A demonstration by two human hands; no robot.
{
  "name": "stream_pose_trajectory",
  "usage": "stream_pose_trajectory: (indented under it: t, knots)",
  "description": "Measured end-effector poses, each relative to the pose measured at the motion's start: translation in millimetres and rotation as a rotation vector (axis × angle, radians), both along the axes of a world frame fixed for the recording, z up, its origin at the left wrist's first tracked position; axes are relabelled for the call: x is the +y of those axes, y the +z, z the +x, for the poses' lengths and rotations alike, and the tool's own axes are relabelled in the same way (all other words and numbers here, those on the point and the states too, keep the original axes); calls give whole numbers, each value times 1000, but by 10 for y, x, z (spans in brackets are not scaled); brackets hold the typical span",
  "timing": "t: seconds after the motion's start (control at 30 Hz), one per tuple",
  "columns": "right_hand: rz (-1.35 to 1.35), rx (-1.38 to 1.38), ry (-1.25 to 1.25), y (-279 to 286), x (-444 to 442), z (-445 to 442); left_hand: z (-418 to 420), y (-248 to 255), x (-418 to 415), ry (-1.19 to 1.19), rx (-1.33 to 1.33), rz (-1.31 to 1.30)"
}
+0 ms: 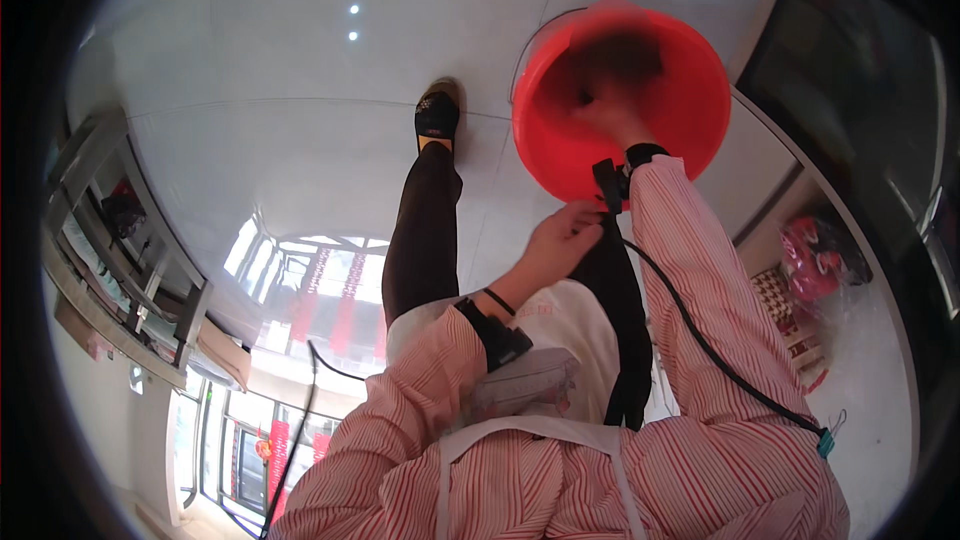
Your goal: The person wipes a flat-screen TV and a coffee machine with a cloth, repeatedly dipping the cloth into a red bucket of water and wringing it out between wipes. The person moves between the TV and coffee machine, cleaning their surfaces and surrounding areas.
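A red plastic bucket (pixel 709 131) with a thin wire handle stands on the floor in front of me, to the right. My right hand (pixel 611 112) reaches down inside it, blurred by motion. At its fingers is a dark brown, blurred item (pixel 619 52), seemingly gripped; its kind is unclear. My left hand (pixel 562 236) hovers just short of the bucket's near rim, fingers curled, close to a black device (pixel 611 180) strapped at my right wrist. Whether those fingers hold anything cannot be made out.
A black cable (pixel 690 322) runs along my right sleeve. Right of me, a plastic-wrapped pink item (pixel 814 255) lies beside a dark glossy panel (pixel 847 52). A metal-framed rack (pixel 150 255) with goods stands left. My shoe (pixel 437 112) is on the glossy tiled floor (pixel 285 75).
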State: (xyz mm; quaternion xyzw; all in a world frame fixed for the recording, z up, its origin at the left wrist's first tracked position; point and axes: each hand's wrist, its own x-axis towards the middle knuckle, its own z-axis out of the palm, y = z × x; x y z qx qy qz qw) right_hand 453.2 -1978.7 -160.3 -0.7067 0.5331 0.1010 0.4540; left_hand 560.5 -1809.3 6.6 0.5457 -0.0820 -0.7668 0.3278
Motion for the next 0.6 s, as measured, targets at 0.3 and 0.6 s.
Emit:
stream_pose_trajectory:
  t: [0.3,0.6]
  knots:
    - [-31,20,132,-459,-3,-594,139,-137,-213,5,-89,32]
    - [404,-498,-871,2667,-3,-473,173,-107,-328,181,44,210]
